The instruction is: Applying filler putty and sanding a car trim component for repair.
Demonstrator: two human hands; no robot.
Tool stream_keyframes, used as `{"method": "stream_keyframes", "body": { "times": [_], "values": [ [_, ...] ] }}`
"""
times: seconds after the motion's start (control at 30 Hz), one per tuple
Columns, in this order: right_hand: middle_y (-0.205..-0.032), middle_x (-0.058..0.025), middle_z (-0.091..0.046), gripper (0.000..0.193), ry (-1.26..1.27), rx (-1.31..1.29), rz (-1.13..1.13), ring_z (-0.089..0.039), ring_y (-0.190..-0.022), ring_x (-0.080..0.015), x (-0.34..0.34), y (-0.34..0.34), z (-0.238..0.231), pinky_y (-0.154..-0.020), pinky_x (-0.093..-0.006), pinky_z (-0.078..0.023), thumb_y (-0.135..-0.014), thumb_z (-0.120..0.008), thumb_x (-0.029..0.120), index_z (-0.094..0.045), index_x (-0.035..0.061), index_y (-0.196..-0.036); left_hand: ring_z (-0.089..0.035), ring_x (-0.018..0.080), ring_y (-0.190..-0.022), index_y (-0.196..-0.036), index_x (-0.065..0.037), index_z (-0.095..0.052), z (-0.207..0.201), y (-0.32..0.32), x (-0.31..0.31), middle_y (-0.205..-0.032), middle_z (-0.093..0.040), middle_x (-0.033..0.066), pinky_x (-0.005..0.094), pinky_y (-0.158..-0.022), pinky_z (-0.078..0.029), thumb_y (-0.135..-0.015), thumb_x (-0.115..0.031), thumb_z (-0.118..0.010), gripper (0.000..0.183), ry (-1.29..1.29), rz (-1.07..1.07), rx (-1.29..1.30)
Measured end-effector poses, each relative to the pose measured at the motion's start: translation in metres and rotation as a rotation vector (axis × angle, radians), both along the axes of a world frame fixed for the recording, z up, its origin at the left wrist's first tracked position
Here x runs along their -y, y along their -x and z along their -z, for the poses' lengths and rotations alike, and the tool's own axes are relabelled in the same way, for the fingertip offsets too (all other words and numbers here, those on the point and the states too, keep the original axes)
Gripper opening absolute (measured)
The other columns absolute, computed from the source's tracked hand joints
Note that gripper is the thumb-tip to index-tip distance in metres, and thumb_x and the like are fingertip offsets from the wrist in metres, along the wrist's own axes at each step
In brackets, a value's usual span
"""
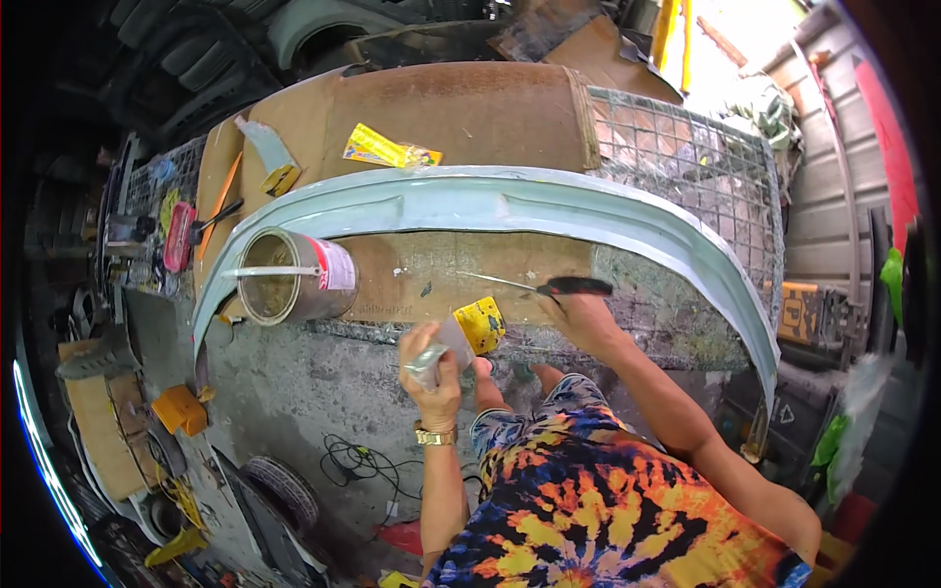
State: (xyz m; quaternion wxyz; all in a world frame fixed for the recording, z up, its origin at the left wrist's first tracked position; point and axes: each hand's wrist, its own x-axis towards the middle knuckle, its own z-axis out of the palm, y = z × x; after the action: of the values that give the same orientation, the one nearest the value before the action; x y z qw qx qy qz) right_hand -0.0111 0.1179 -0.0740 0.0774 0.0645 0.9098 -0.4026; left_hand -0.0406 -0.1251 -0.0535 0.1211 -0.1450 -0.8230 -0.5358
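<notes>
My left hand (436, 392) is closed around a putty spreader with a grey blade (453, 338) and a yellow end (481, 325). Pale greyish material (423, 368) shows at the same hand's fingers; I cannot tell what it is. A screwdriver (578, 286) with a black and red handle is gripped in my right hand (585, 323), its thin shaft pointing left over the cardboard. Beyond both hands, a long pale blue-green curved panel (451, 203), like a car bumper, arches across the bench. A large open metal can (338, 269) rests at its left inner side.
Cardboard (441, 108) covers part of the wire-mesh bench (686, 147). On it lie another spreader (267, 152) and a yellow packet (377, 147). A pink item (179, 235) lies at the left. A black cable (358, 461) and a tyre (281, 490) are on the floor.
</notes>
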Motion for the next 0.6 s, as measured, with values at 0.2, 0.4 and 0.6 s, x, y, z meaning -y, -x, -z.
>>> {"method": "stream_keyframes", "body": {
  "times": [0.2,0.4,0.6],
  "values": [
    [-0.078,-0.0166,-0.061,0.016,0.057,-0.082,0.097,-0.06,-0.069,-0.0329,-0.022,-0.038,-0.011,-0.064,-0.0392,-0.046,-0.093,-0.058,0.014,-0.063,-0.0002,-0.087,-0.056,0.0169,-0.107,-0.13,0.0,-0.052,0.004,-0.008,0.065,-0.117,-0.06,0.0098,0.0333,-0.094,-0.045,-0.098,-0.016,-0.054,0.035,-0.213,-0.164,0.469],
    [-0.071,-0.0099,-0.058,0.017,0.195,-0.034,0.155,-0.055,-0.065,-0.0197,-0.026,-0.058,-0.026,-0.061,-0.0331,-0.043,-0.092,-0.059,0.011,-0.061,-0.0007,-0.081,-0.062,0.019,-0.098,-0.117,-0.003,-0.057,0.001,-0.023,0.1,-0.113,-0.066,0.0163,0.0307,-0.085,-0.05,-0.102,-0.028,-0.048,0.031,-0.65,-0.384,0.573],
    [-0.065,-0.0034,-0.056,0.018,0.305,-0.035,0.265,-0.053,-0.058,-0.0096,-0.021,-0.045,-0.053,-0.055,-0.0261,-0.042,-0.093,-0.058,0.008,-0.06,-0.0003,-0.077,-0.07,0.0248,-0.082,-0.1,-0.008,-0.057,0.069,-0.038,0.11,-0.104,-0.069,0.0213,0.0275,-0.056,-0.055,-0.101,-0.029,-0.046,0.023,-1.215,-0.419,0.891]
  ]
}}
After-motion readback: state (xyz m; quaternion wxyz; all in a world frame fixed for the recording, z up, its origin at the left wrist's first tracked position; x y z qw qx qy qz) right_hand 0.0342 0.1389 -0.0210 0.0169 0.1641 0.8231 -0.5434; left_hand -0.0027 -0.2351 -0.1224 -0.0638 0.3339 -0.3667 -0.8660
